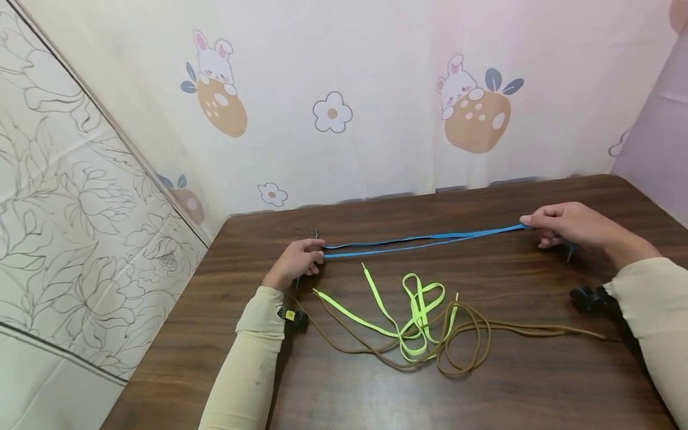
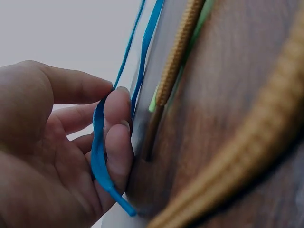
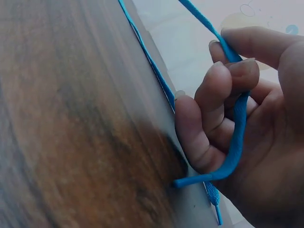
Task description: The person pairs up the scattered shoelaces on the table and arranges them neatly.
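Blue flat shoelace (image 1: pixel 484 232) strands stretch left to right above the back of the table, spread apart near the left and close together toward the right. My left hand (image 1: pixel 297 261) pinches them at the left. In the left wrist view, one blue lace (image 2: pixel 98 156) runs between thumb and forefinger, its tipped end hanging by the palm. My right hand (image 1: pixel 575 226) pinches the other end between thumb and fingers. The right wrist view shows a blue lace (image 3: pixel 241 121) crossing the curled fingers, with two tipped ends hanging below. Whether it is one lace or two, I cannot tell.
A neon yellow shoelace (image 1: pixel 374 292) lies loosely looped on the dark wooden table (image 1: pixel 457 400), nearer than the blue strands. Tangled with it is a round brown shoelace (image 1: pixel 529 328), its ends reaching left and right. A patterned curtain (image 1: pixel 376 149) hangs behind the table.
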